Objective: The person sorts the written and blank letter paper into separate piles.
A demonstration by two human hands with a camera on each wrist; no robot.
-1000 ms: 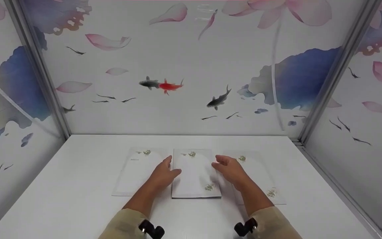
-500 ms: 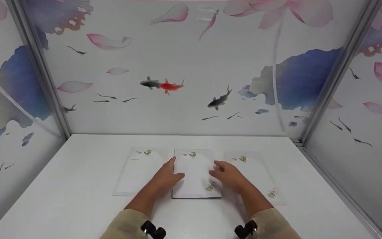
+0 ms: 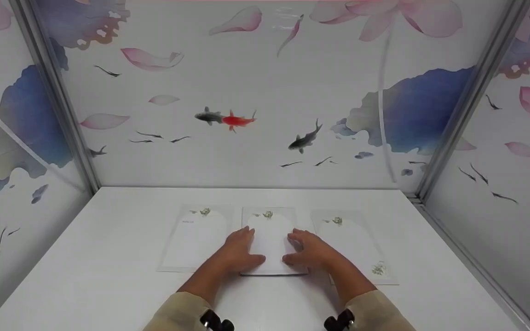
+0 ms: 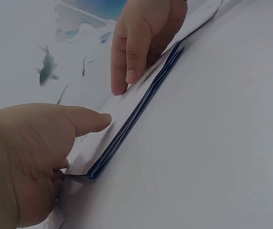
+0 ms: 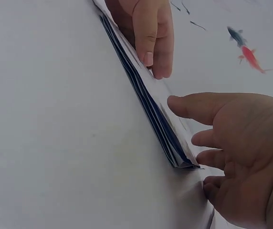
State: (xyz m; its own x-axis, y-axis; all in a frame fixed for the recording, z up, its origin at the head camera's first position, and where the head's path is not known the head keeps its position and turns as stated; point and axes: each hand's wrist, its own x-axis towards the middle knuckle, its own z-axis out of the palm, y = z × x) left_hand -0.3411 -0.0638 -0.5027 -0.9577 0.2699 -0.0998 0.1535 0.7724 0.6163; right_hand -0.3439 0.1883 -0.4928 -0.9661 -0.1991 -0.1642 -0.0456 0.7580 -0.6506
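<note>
A thin stack of papers (image 3: 273, 243) with a small printed flower spray on its top sheet lies between the two hands. Several dark blue edges show along its near side in the left wrist view, on the stack (image 4: 135, 110). My left hand (image 3: 239, 252) is at its left side, fingers along the side edge and thumb over the top sheet. Opposite it, my right hand (image 3: 312, 252) is at the right edge, its thumb likewise over the paper. In the right wrist view the right hand's fingers (image 5: 210, 157) are by the stack's corner; firm contact cannot be made out.
Left of the stack lies a flower-printed sheet (image 3: 177, 250) with a short line of writing. Another such sheet (image 3: 357, 248) lies to the right, partly behind the right forearm. The white table (image 3: 108, 243) meets patterned panels (image 3: 265, 156) at its back and sides.
Both hands have come nearer to me along the stack and closer together, thumbs now over its near half. The stack and the two side sheets have not visibly moved.
</note>
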